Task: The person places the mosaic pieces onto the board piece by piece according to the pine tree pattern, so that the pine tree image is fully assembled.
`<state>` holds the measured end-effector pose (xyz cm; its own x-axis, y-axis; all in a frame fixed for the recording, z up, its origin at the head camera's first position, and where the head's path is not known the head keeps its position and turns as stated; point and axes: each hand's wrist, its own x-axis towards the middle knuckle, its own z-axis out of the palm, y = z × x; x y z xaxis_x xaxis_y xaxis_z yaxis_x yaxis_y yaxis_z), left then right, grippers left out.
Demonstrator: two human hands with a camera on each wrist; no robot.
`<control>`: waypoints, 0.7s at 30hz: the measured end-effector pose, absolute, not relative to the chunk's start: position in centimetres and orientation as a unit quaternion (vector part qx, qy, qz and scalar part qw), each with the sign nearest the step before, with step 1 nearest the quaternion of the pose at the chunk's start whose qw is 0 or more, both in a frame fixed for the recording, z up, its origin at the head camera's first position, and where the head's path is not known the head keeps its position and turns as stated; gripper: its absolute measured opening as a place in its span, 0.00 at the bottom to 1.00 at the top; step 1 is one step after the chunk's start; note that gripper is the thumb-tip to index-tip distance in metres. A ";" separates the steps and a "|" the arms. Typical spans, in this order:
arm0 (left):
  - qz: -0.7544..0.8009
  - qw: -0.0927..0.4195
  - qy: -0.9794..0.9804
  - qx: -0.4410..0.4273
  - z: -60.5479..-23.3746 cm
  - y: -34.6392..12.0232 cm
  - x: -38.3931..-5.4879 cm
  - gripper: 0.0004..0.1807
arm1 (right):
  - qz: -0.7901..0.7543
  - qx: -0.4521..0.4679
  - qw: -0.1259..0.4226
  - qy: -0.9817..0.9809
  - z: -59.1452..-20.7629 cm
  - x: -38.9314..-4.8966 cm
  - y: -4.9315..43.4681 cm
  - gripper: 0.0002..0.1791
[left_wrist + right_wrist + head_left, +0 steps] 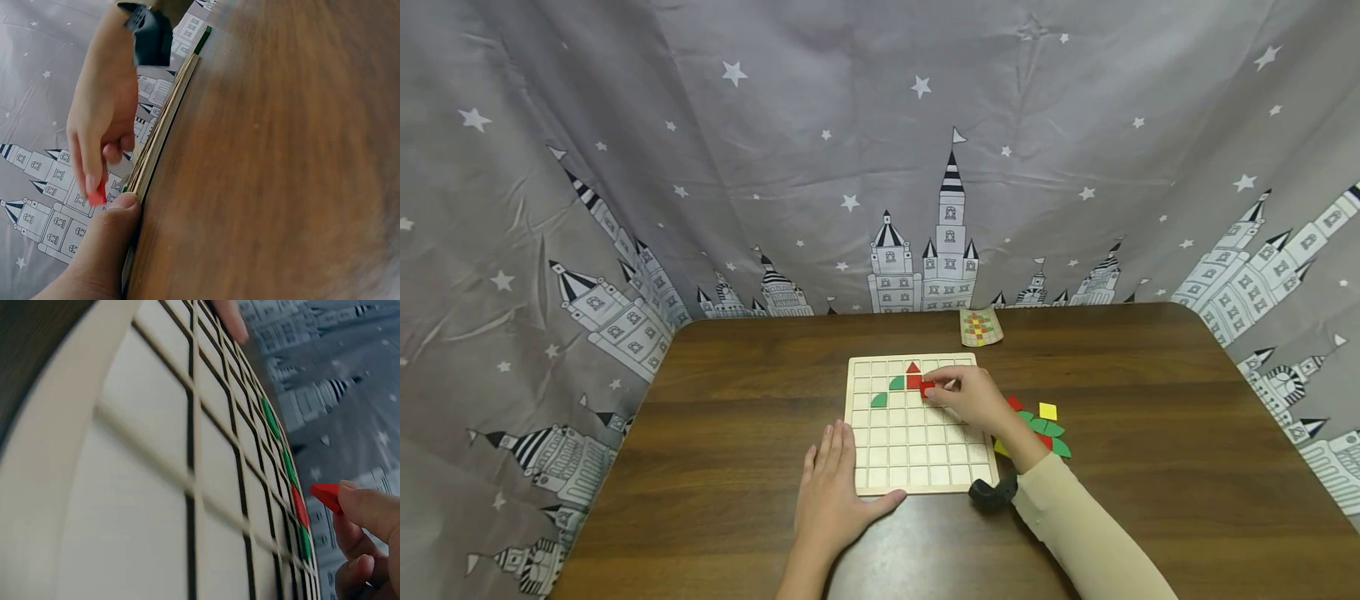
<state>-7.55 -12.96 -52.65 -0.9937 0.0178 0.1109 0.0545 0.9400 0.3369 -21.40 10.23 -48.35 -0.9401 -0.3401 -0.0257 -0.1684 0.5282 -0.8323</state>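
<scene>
A wooden grid board (920, 488) lies on the table. My right hand (972, 398) is over its upper right part, pinching a small red tile (325, 495) between thumb and fingertips. Just left of that tile, a red square (913, 382) sits in the grid with a red triangle (913, 367) above it. Two green quarter-round tiles (878, 401) step down to the left. The right wrist view shows another green tile (305, 542) beyond the red one. My left hand (833, 487) rests at the board's lower left corner, fingers straight along the side, thumb along the front edge.
Loose red, green and yellow tiles (1048, 427) lie right of the board, partly behind my right forearm. A pattern card (981, 327) with a coloured tile picture lies at the table's back edge. A grey castle-print curtain (820, 167) hangs behind the table (737, 433).
</scene>
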 end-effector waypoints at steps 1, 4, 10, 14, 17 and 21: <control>-0.172 0.055 -0.983 -0.019 -52.6 -12.9 -7.6 0.72 | -0.464 -0.148 0.092 0.868 -48.4 -21.4 9.6 0.11; -0.171 0.057 -0.983 -0.019 -52.7 -12.9 -7.6 0.72 | -0.460 -0.159 0.094 0.869 -48.8 -21.6 8.1 0.11; -0.172 0.065 -0.983 -0.022 -52.8 -12.8 -7.6 0.71 | -0.425 -0.188 0.093 0.881 -49.4 -21.7 6.4 0.11; -0.171 0.065 -0.983 -0.023 -52.9 -12.8 -7.6 0.72 | -0.401 -0.198 0.077 0.891 -49.5 -21.5 5.9 0.10; -0.170 0.062 -0.983 -0.022 -52.9 -12.9 -7.6 0.72 | -0.382 -0.209 0.061 0.898 -49.5 -21.5 5.7 0.10; -0.171 0.058 -0.983 -0.020 -52.9 -13.0 -7.7 0.72 | -0.352 -0.214 0.044 0.910 -49.7 -21.4 5.5 0.11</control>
<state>-7.67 -12.97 -52.93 -0.9925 0.0196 0.1206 0.0592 0.9406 0.3342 -21.37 5.51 -49.69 -0.9049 -0.4199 0.0697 -0.3576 0.6611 -0.6596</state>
